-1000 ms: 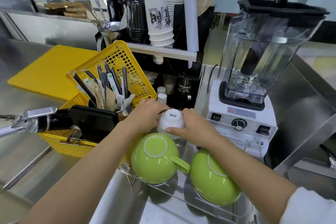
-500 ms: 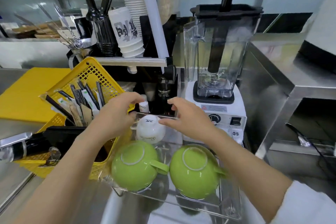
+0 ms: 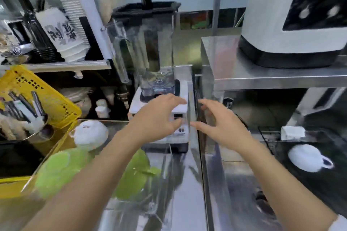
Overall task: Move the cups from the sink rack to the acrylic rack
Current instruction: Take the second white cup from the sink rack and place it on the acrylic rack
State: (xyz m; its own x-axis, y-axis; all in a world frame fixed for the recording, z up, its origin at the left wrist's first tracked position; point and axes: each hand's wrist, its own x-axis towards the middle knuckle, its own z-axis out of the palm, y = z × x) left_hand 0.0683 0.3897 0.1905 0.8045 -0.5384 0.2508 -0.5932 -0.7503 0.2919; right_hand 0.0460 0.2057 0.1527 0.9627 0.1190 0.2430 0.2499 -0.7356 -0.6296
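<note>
White cup [image 3: 308, 158] inverted in sink rack [image 3: 266, 137]; 3 inverted on acrylic rack [image 3: 56, 148].

On the acrylic rack [image 3: 120, 124] at my left, one small cup [image 3: 90, 133] sits upside down at its back edge, with two larger cups [image 3: 60, 170] in front of it. The blender [image 3: 159, 103] stands behind the rack's right corner. Another cup [image 3: 308, 157] lies in the sink rack [image 3: 266, 135] at my far right. My left hand [image 3: 157, 120] and right hand [image 3: 219, 124] hover between the two racks.
</note>
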